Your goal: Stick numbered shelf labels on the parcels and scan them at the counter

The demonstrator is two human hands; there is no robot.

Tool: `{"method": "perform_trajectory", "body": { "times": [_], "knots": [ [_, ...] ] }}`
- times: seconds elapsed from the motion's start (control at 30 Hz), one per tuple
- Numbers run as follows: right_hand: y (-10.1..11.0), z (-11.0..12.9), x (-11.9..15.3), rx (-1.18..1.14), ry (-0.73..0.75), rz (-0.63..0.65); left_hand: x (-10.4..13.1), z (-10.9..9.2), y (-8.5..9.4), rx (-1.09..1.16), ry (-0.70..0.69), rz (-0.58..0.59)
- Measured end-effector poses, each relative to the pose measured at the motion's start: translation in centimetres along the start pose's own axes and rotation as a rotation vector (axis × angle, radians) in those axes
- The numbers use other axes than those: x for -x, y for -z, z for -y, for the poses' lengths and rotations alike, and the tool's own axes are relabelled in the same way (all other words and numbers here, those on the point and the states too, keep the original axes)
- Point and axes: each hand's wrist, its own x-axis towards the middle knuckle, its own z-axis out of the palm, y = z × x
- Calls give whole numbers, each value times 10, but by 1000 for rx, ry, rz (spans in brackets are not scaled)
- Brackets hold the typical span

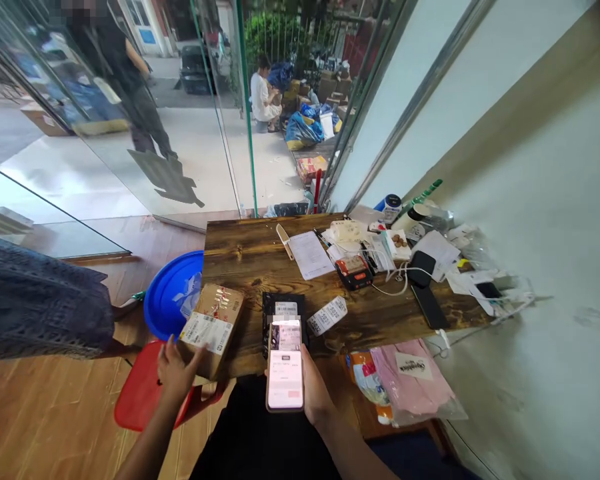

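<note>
My right hand holds a smartphone upright over the table's front edge, its screen lit with a camera picture at the top. Just behind the phone lies a black parcel bag with a white label, partly hidden by it. At the table's left front corner sits a brown cardboard box with red-printed tape and a white shipping label. My left hand is at the box's near left corner, fingers spread, the thumb by the label. Right of the parcel is a strip of number labels.
The wooden table carries a knife, a paper sheet, an orange-black device and cable clutter. A blue basin and red stool stand left, beside another person's sleeve. A pink bagged item lies right.
</note>
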Motion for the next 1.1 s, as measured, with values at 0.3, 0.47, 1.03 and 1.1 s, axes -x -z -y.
{"method": "perform_trajectory", "body": {
  "times": [0.3, 0.47, 1.03, 1.1],
  "knots": [
    [-4, 4, 19, 70, -145, -41, 26, -7, -17, -216, -182, -32],
    [-15, -3, 22, 164, -225, 15, -20, 5, 6, -215, -434, 178],
    [-91, -48, -24, 311, -326, 205, 37, 59, -5, 288, -301, -175],
    [-104, -50, -29, 317, -290, 244, 47, 64, -8, 311, -281, -168]
  ]
}}
